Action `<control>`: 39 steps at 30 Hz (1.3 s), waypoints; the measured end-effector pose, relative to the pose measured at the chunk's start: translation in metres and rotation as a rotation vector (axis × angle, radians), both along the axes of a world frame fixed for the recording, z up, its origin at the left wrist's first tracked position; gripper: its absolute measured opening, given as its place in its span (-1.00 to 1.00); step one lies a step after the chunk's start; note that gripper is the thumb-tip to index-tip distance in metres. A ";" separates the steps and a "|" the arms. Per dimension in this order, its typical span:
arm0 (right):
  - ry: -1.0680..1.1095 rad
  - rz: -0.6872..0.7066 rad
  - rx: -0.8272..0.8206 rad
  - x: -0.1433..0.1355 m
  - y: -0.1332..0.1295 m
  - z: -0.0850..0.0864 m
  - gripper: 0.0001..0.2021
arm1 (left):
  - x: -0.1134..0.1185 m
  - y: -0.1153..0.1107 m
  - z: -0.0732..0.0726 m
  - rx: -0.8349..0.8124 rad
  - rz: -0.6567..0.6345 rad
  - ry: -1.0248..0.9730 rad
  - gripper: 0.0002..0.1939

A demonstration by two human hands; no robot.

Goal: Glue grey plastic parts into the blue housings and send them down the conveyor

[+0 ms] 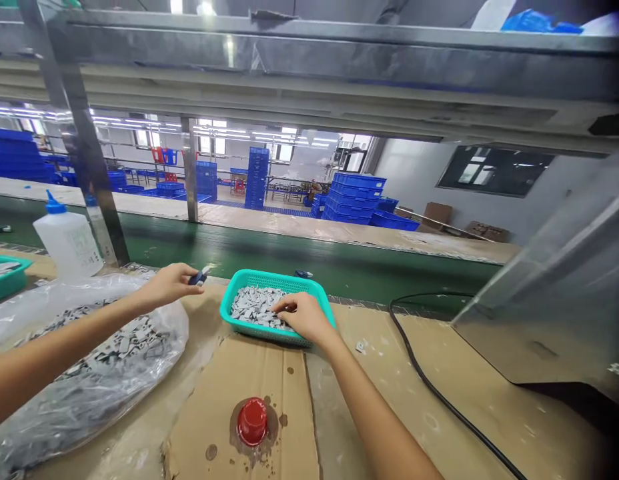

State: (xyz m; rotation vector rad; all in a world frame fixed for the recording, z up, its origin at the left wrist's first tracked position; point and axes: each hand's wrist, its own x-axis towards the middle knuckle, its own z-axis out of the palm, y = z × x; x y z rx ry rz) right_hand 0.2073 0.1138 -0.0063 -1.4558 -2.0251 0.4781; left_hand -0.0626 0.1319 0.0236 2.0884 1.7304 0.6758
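Between its thumb and fingers my left hand (172,285) pinches a small dark part (198,277) with a pale end, near the green conveyor's edge. My right hand (303,316) reaches into a teal basket (277,338) of small grey parts (254,303); its fingers are pressed together at the pile, and whatever they hold is too small to make out. In front of the basket lies a cardboard sheet (249,373) with a red cup-like piece (252,421) on it, ringed by wet spots. Under my left forearm, a clear plastic bag (159,360) holds more grey parts.
A white bottle with a blue tip (69,240) stands at left, beside another teal basket (12,279). Behind runs a green conveyor (229,253) with a small dark part (304,273) on it. A black cable (429,380) and metal panel (554,313) are at right.
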 end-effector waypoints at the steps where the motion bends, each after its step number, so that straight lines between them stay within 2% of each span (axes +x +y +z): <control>1: 0.020 -0.006 -0.003 0.001 0.000 -0.001 -0.78 | 0.002 0.021 -0.003 0.013 0.017 0.061 -0.77; 4: 0.076 -0.029 -0.008 0.004 0.002 -0.003 -0.74 | 0.013 0.072 -0.011 0.007 0.036 0.195 -0.80; 8: 0.116 -0.101 0.010 0.005 0.003 -0.005 -0.63 | 0.044 0.111 -0.014 -0.031 0.039 0.300 -0.75; 10: 0.122 -0.144 0.008 0.005 0.003 -0.006 -0.65 | 0.071 0.124 -0.012 -0.035 0.027 0.321 -0.71; 12: 0.124 -0.171 -0.005 0.005 0.004 -0.008 -0.74 | 0.105 0.134 -0.008 -0.022 -0.036 0.316 -0.68; 16: 0.132 -0.162 -0.037 0.006 0.005 -0.009 -0.93 | 0.178 0.144 -0.003 -0.037 -0.301 0.268 -0.68; 19: 0.159 -0.164 -0.065 0.008 0.006 -0.010 -0.92 | 0.208 0.144 -0.007 -0.116 -0.414 0.231 -0.71; 22: 0.220 -0.169 -0.114 0.009 0.010 -0.014 -0.86 | 0.202 0.141 -0.008 -0.155 -0.401 0.166 -0.73; 25: 0.308 -0.165 -0.157 0.009 0.016 -0.019 -0.83 | 0.177 0.132 -0.003 -0.121 -0.326 0.030 -0.72; 27: 0.365 -0.153 -0.159 0.009 0.017 -0.020 -0.81 | 0.160 0.118 0.004 -0.090 -0.269 -0.101 -0.71; 29: 0.414 -0.128 -0.135 0.008 0.017 -0.018 -0.81 | 0.145 0.095 0.009 -0.085 -0.236 -0.243 -0.69; 32: 0.471 -0.077 -0.062 0.003 0.010 -0.008 -0.84 | 0.128 0.047 0.008 -0.142 -0.263 -0.414 -0.66; 36: 0.503 0.018 0.022 -0.017 -0.007 0.010 -0.57 | 0.105 -0.013 0.000 -0.235 -0.326 -0.513 -0.66; 39: 0.494 0.087 0.061 -0.035 -0.026 0.023 -0.57 | 0.090 -0.040 0.000 -0.244 -0.328 -0.605 -0.74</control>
